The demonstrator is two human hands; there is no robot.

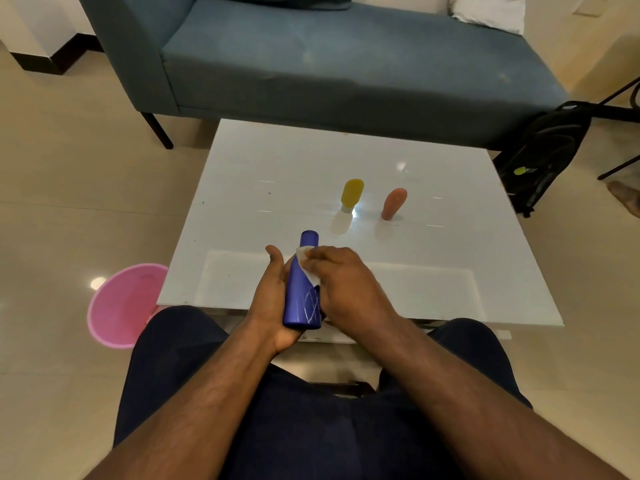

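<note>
A blue bottle (302,292) lies tilted in my left hand (273,299), cap end pointing away from me, above the near edge of the white table (277,174). The left palm cradles it from below and the left. My right hand (343,282) presses a small white cloth (306,261) against the bottle's right side, fingers curled over the cloth. Most of the cloth is hidden under my fingers. A yellow bottle (351,195) and an orange-pink bottle (394,203) stand cap-down on the table farther back.
A pink plastic bin (121,306) sits on the floor left of the table. Behind the table stands a blue-grey sofa (329,60). A black backpack (543,154) leans on the floor at the right. My dark-trousered legs fill the bottom.
</note>
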